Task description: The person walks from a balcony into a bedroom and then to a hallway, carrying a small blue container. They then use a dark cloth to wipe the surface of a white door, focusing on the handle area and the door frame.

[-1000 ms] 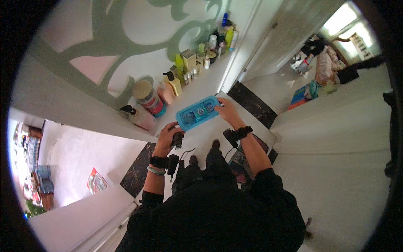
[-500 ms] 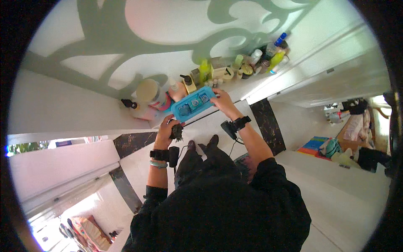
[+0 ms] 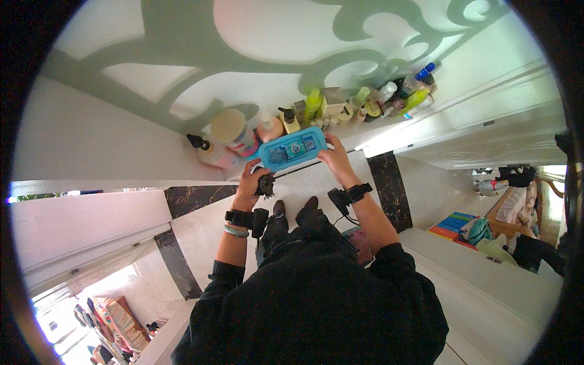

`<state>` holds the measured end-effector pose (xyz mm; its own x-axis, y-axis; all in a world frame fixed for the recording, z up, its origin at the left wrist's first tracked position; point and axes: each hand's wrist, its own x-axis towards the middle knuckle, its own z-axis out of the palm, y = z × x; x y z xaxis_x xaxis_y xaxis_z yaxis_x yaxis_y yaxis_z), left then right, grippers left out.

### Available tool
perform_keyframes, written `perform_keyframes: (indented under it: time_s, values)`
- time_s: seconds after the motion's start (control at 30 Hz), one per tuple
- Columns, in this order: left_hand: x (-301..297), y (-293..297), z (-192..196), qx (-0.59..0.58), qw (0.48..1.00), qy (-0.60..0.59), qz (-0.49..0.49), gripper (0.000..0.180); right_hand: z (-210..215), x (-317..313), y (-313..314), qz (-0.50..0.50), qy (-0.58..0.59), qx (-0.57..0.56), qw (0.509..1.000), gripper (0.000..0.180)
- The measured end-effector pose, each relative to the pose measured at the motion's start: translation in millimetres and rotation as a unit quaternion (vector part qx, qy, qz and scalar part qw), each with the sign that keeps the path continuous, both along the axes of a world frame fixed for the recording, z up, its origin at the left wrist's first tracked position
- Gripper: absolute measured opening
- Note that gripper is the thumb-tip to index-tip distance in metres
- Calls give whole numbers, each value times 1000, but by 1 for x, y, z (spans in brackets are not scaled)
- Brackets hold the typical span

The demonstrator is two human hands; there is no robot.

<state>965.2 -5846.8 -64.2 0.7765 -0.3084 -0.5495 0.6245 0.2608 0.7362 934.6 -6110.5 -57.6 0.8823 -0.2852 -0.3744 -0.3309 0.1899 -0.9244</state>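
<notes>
White shelf (image 3: 365,137) crowded with bottles (image 3: 316,103). Blue tray (image 3: 292,149) at shelf front edge, long axis left-right. Right hand (image 3: 333,159) grasps right end; left hand (image 3: 252,182), clenched on dark scrubber (image 3: 266,184), supports left end.

We hold the tray (image 3: 292,149) between both hands: left hand (image 3: 250,181) at its 7 o'clock corner, right hand (image 3: 333,159) at its 3 o'clock end. Bottles (image 3: 316,106) line the shelf (image 3: 365,141) from 10 to 2 o'clock behind it.
</notes>
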Motion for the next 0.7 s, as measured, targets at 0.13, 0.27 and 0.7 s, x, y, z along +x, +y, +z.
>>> perform_keyframes:
  time_s: [0.13, 0.27, 0.7]
  values:
    - [-2, 0, -2, -75, 993, 89, 31, 46, -1, -4, 9, -59, 55, 50, 995, 66]
    - [1, -2, -2, -155, 983, 94, -14, 38, -4, -1, 14, -49, 32, 152, 987, 56]
    - [-15, 11, 23, -80, 961, 110, -241, 24, -51, -37, -1, -35, -8, -65, 997, 31]
